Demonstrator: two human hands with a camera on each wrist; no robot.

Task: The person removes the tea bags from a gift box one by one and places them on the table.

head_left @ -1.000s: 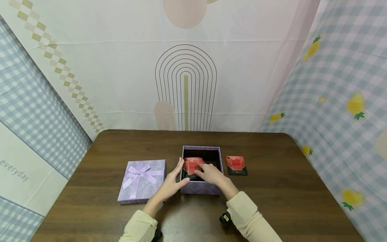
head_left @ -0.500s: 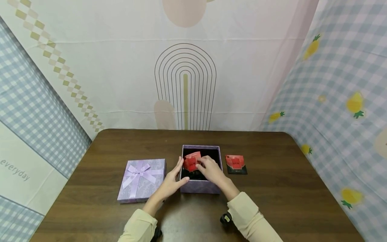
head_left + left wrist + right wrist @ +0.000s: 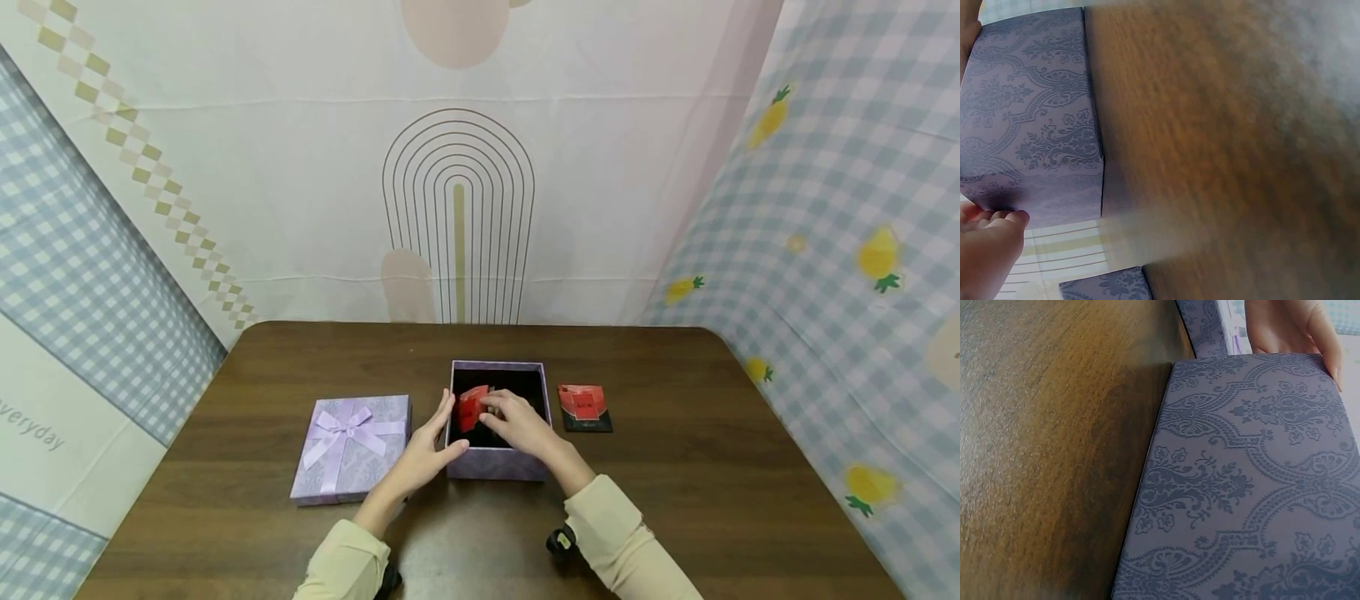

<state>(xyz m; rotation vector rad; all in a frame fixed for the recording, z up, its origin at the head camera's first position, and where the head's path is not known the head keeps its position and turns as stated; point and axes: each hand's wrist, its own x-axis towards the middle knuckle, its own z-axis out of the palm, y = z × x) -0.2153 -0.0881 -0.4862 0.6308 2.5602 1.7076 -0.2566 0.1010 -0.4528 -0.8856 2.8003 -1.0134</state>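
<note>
An open purple patterned box (image 3: 498, 468) with a black inside stands mid-table. Inside it my right hand (image 3: 495, 408) pinches a red packet (image 3: 469, 407), tilted up on edge near the left wall. My left hand (image 3: 442, 422) lies with straight fingers against the box's left outer wall, thumb at the front corner. The left wrist view shows that box wall (image 3: 1029, 119) and my left hand (image 3: 988, 247) at the lower left. The right wrist view shows the box's front wall (image 3: 1254, 487), with my left hand (image 3: 1288, 325) beyond it.
The matching lid (image 3: 351, 446) with a lilac bow lies left of the box. A second red packet on a black card (image 3: 585, 408) lies just right of it. The brown table (image 3: 675, 500) is ringed by hanging cloth on three sides.
The red packet went from lying nearly flat in the box to standing tilted on edge by the left wall, turned by my right hand. The left hand stayed on the box.
</note>
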